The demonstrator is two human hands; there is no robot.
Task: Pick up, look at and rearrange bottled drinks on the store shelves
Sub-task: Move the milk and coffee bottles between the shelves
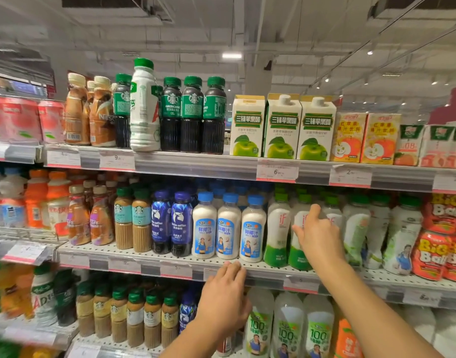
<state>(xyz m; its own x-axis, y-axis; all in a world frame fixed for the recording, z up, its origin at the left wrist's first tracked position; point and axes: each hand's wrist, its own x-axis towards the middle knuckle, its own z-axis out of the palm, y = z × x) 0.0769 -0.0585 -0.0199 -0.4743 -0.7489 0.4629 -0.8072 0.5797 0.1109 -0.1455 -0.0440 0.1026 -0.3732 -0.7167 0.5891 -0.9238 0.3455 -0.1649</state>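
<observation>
My right hand (318, 235) reached into the middle shelf (154, 257), its fingers curled around a white plastic bottle with a green base, green cap and red "if" lettering (300, 228), standing upright in its row between matching bottles. My left hand (225, 297) hung lower, fingers straight and relaxed, fingertips touching the shelf's front edge just below the blue-capped white coconut-milk bottles (228, 228).
</observation>
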